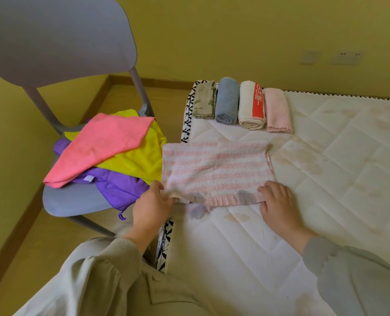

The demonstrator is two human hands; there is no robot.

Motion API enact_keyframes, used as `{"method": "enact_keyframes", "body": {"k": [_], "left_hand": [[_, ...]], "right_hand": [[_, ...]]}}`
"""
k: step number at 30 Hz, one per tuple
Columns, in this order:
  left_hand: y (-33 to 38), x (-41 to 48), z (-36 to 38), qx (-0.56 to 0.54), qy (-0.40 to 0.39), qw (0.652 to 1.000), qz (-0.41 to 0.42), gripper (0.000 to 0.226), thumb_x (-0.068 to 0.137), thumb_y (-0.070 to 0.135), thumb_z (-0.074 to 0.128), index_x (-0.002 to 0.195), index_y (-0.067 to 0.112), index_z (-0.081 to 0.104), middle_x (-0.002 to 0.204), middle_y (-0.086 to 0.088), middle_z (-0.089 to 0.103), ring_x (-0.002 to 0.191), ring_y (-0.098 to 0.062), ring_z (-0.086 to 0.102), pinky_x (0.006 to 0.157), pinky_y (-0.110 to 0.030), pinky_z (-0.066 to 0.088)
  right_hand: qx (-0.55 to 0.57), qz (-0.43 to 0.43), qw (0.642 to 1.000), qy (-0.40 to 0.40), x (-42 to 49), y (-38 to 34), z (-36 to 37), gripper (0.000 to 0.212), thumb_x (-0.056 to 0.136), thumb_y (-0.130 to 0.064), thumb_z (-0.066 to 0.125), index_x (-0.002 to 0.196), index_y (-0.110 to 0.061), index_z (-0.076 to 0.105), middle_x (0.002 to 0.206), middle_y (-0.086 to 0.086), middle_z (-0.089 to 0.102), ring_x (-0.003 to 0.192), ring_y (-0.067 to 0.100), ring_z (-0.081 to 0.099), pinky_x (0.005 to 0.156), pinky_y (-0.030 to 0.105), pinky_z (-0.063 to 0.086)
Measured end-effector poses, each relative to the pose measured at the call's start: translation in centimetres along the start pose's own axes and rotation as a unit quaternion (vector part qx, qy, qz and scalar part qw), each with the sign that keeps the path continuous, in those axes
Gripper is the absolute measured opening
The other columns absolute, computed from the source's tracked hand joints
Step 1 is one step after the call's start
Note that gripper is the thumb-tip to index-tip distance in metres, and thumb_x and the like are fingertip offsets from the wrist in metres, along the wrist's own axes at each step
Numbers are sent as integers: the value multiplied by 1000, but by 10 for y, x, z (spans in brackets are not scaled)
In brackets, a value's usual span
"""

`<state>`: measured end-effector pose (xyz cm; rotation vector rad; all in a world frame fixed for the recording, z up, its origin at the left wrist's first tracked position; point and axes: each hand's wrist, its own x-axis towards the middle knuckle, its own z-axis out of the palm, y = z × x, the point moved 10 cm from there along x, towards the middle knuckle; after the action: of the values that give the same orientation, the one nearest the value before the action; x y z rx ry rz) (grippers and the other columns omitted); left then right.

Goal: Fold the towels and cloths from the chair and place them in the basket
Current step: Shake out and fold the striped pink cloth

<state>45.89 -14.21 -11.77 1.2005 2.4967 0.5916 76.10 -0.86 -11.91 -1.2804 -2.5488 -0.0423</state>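
Note:
A pink-and-white striped towel (214, 169) lies spread on the white mattress (326, 179), its left edge hanging past the mattress side. My left hand (151, 201) pinches its near left corner. My right hand (278, 201) holds the near right corner, fingers curled on the edge. On the grey chair (75, 199) to the left lie a pink cloth (102, 144), a yellow cloth (141, 158) and a purple cloth (118, 185), piled loosely. No basket is in view.
Several folded towels sit in a row at the mattress's far left: an olive one (204, 99), a blue one (227, 100), a white one with a red band (251, 106) and a pale pink one (277, 110). Yellow walls and a wooden floor surround the bed.

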Motion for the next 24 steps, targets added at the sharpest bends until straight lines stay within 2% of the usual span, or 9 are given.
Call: {"method": "enact_keyframes", "body": {"k": [3,4,6,8,10,13,18,21,24], "left_hand": [[-12,-6,0,-130,14,986,-99,35,82,41,67,87,14,46,73,-6,64,67,-27,62,59,-36,49],[-17,-8,4,-204,5,968,-147,34,84,40,67,82,12,47,71,-10,65,61,-26,62,60,-41,54],[-26,-18,23,-368,-33,893,-255,34,88,36,65,73,10,51,66,-15,64,51,-23,60,60,-41,58],[-27,-29,38,-441,-60,838,-317,32,91,33,62,72,8,55,59,-13,62,49,-22,58,55,-33,55],[-27,-35,43,-460,-58,819,-337,30,92,25,60,72,3,57,48,-7,59,42,-19,55,50,-28,50],[-26,-40,47,-477,-61,801,-356,22,90,13,56,72,1,61,42,-4,53,33,-15,49,41,-21,42],[-22,-45,60,-456,-153,804,-350,19,89,7,53,96,-6,66,48,-6,56,32,-13,45,38,-15,36],[-20,-46,69,-468,-185,788,-353,27,93,17,55,101,-7,64,52,-7,59,35,-12,49,38,-16,39],[-15,-40,73,-495,-183,769,-361,41,92,32,61,96,-9,61,65,-16,64,40,-17,57,39,-20,46]], "right_hand": [[24,-23,999,-41,9,-33,7,31,74,-24,40,91,-14,64,93,0,59,87,22,55,79,36,47],[35,-24,997,-57,13,-42,9,27,75,-25,42,88,-15,64,88,-2,58,83,21,55,76,34,48],[56,-22,994,-87,20,-55,15,14,78,-20,53,84,-13,62,84,-2,57,81,21,54,74,31,46],[54,-12,992,-116,26,-59,21,11,81,-18,57,87,-10,60,87,1,57,84,22,52,73,30,41],[48,3,989,-139,30,-59,27,14,84,-21,53,90,-10,58,91,1,56,89,21,51,72,28,36],[31,4,986,-164,34,-62,33,17,85,-23,49,93,-10,56,96,3,56,93,21,51,74,29,38],[32,19,978,-206,42,-62,43,23,85,-29,51,98,-10,54,104,3,54,99,21,48,78,27,36],[47,22,969,-242,45,-62,49,23,85,-30,52,98,-11,52,105,3,52,101,21,46,79,25,33],[64,31,961,-269,48,-60,51,20,83,-29,55,95,-13,51,104,2,51,101,20,46,82,27,36]]}}
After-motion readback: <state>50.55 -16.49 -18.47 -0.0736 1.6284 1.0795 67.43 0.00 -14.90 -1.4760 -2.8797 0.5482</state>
